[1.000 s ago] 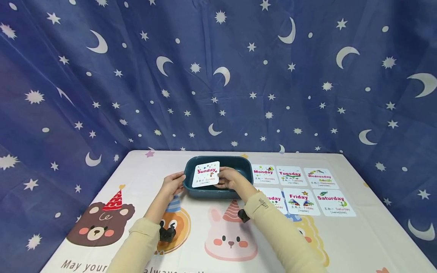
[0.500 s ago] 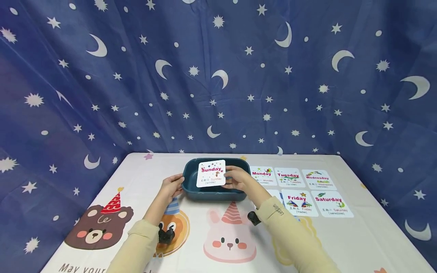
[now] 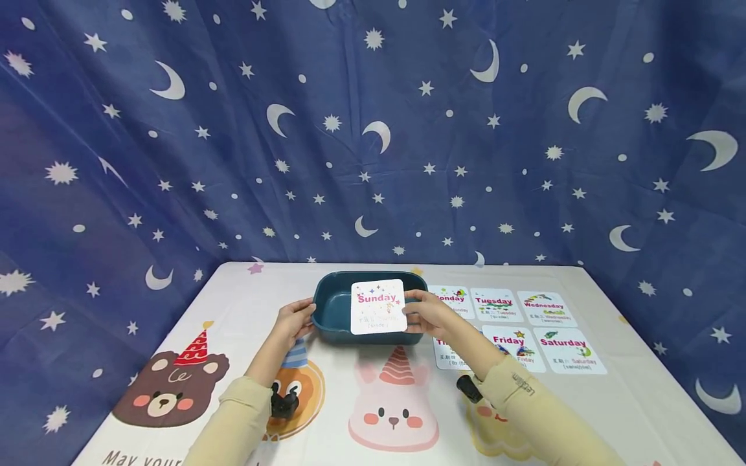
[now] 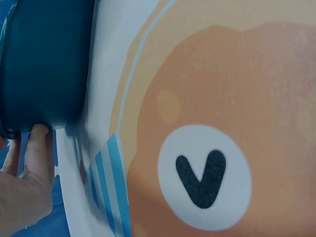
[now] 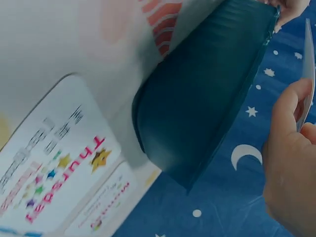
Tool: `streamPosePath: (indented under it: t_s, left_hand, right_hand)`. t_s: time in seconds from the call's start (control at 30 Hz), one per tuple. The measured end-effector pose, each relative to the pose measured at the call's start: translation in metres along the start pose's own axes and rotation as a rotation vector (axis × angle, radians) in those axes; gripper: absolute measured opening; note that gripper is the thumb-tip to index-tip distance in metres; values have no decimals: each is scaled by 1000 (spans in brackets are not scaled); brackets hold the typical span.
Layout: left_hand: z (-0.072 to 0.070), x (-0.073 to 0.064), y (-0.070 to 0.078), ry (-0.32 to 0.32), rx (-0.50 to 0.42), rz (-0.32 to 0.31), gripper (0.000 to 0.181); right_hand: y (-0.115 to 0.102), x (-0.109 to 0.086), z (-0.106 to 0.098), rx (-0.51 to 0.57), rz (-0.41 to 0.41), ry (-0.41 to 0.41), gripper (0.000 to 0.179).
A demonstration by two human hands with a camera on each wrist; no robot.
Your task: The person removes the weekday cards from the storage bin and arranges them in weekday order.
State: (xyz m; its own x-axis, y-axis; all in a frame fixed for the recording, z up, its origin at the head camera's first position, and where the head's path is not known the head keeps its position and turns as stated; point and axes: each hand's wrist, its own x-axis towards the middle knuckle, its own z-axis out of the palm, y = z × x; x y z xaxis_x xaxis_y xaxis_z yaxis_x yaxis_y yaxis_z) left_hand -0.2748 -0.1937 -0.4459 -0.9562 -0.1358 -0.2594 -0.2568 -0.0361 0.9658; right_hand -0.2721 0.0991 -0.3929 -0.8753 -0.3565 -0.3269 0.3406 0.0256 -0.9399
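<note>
A white flashcard reading "Sunday" is held up in front of a dark teal plastic basin. My right hand pinches its right edge between thumb and fingers. In the right wrist view the flashcard appears nearly edge-on, above the basin's rim. At the basin's left end, my left hand grips the rim. The left wrist view has its fingers against the basin's outer side. Part of the basin's inside is hidden behind the flashcard.
To the right of the basin, flashcards lie in two rows, among them Tuesday, Wednesday, Friday and Saturday. My right forearm partly covers Thursday. A cartoon-print cloth covers the table; a starry blue curtain hangs behind.
My right hand has moved the Sunday flashcard to the right and toward me, from over the basin's middle to its front right. My left hand stays at the basin's left end.
</note>
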Motion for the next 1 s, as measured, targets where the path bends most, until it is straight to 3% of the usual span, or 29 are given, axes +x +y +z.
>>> streamPosePath:
  t_s: [0.4, 1.0]
  left_hand:
    - [2, 2, 1, -10, 26, -2, 44]
    - [-1, 3, 1, -10, 54, -29, 45]
  right_hand:
    - [15, -45, -28, -78, -40, 18, 29]
    - [54, -85, -68, -207, -20, 86, 33]
